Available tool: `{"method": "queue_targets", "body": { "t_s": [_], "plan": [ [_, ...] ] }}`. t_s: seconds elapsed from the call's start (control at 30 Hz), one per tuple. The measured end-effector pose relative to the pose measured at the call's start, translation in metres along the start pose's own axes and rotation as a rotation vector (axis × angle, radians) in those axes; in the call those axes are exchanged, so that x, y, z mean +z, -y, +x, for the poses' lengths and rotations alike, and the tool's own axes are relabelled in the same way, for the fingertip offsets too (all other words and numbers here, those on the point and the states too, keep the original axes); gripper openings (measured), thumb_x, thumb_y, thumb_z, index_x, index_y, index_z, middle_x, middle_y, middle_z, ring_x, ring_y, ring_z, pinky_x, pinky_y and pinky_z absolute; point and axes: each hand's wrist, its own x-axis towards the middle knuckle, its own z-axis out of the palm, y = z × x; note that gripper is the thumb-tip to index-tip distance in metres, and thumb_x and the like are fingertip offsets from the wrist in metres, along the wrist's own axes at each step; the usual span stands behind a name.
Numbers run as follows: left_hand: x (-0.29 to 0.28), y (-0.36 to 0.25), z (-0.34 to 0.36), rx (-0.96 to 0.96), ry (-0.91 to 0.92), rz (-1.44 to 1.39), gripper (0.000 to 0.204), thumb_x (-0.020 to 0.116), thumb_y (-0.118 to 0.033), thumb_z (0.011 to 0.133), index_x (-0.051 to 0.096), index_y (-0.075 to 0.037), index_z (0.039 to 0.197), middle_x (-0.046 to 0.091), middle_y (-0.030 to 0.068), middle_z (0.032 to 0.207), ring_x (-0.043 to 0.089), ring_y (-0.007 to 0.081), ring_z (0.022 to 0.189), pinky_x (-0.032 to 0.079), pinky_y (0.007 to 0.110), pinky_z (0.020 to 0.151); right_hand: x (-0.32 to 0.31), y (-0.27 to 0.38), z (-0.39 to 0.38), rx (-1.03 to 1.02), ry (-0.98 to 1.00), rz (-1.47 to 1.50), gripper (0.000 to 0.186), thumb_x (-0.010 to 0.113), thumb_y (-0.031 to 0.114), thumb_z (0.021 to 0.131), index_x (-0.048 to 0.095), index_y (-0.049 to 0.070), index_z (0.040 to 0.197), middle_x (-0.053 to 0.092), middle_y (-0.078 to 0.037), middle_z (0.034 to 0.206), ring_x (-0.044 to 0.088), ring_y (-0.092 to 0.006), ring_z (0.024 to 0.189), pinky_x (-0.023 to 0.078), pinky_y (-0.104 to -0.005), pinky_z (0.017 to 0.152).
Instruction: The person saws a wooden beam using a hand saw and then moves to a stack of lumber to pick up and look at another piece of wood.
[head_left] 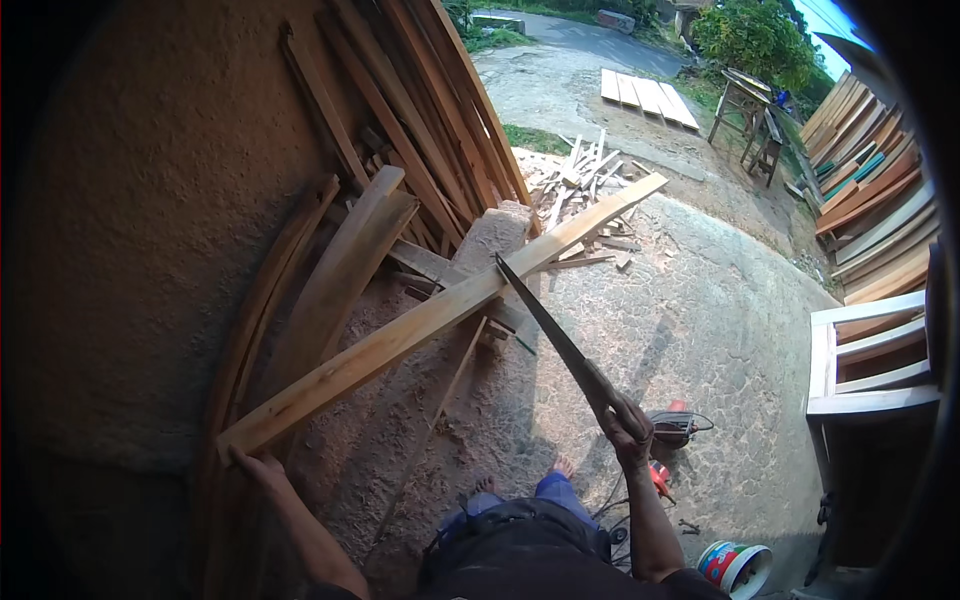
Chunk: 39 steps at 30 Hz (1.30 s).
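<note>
A long pale wooden board (400, 335) runs slantwise from lower left to upper right, its middle over a sawdust-covered support (495, 235). My left hand (258, 472) grips the board's near left end, with part of the fingers hidden by the wood. In my right hand (628, 435) is a handsaw (555, 335), the fingers closed round its handle. The dark blade points up and to the left, and its narrow tip lies across the board near the support. Whether the teeth touch the wood I cannot tell.
Tall planks (420, 110) lean on the brown wall at left. Offcuts (590, 175) lie heaped beyond the board. A red corded power tool (675, 425) and a white bucket (735, 570) are on the floor at right, near a white wooden frame (870, 350). Sawdust covers the floor.
</note>
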Motion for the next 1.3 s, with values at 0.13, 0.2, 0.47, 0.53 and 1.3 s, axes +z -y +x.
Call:
{"method": "queue_targets", "body": {
  "t_s": [0.13, 0.2, 0.47, 0.53, 1.3],
  "plan": [
    [-0.081, 0.043, -0.070, -0.024, -0.147, 0.559, 0.078, 0.062, -0.042, 0.095, 0.029, 0.003, 0.149, 0.039, 0.0229, 0.150, 0.039, 0.0349, 0.137, 0.029, 0.044, 0.116, -0.024, -0.015, 0.036, -0.059, 0.064, 0.016, 0.033, 0.073, 0.008, 0.086, 0.069, 0.004, 0.118, 0.070, -0.014, 0.112, 0.070, -0.0249, 0.096, 0.054, -0.0329, 0.083],
    [-0.117, 0.049, -0.106, -0.060, -0.366, 0.936, 0.076, 0.060, -0.042, 0.096, 0.029, 0.002, 0.150, 0.039, 0.0254, 0.149, 0.037, 0.0382, 0.138, 0.027, 0.045, 0.117, -0.034, -0.023, 0.050, -0.134, 0.107, -0.011, 0.032, 0.073, 0.006, 0.085, 0.069, 0.003, 0.117, 0.070, -0.015, 0.113, 0.070, -0.0263, 0.100, 0.054, -0.0345, 0.085],
    [-0.022, 0.061, -0.238, 0.027, 0.429, 1.742, 0.058, 0.061, -0.051, 0.091, 0.061, -0.006, 0.129, 0.050, 0.0243, 0.140, 0.039, 0.0379, 0.137, 0.030, 0.054, 0.112, -0.056, -0.061, 0.100, 0.035, 0.265, 0.164, 0.036, 0.075, 0.007, 0.082, 0.069, 0.004, 0.117, 0.070, -0.015, 0.113, 0.069, -0.0273, 0.102, 0.054, -0.0344, 0.087],
    [0.045, 0.049, -0.288, 0.078, 0.548, 1.807, 0.074, 0.064, -0.058, 0.085, 0.054, -0.006, 0.136, 0.052, 0.0230, 0.139, 0.043, 0.0379, 0.134, 0.029, 0.052, 0.112, -0.063, -0.064, 0.116, -0.018, 0.281, 0.104, 0.038, 0.075, 0.008, 0.081, 0.069, 0.004, 0.119, 0.071, -0.014, 0.114, 0.069, -0.0263, 0.103, 0.054, -0.0343, 0.087],
    [0.211, 0.055, -0.170, 0.132, 1.309, 1.698, 0.112, 0.072, -0.068, 0.066, 0.033, -0.004, 0.150, 0.060, 0.0269, 0.126, 0.062, 0.0416, 0.113, 0.050, 0.050, 0.095, -0.045, -0.078, 0.259, -0.215, 0.333, 0.000, 0.040, 0.074, 0.007, 0.081, 0.068, 0.003, 0.120, 0.070, -0.012, 0.112, 0.068, -0.0191, 0.097, 0.055, -0.0312, 0.080]
  ]
}}
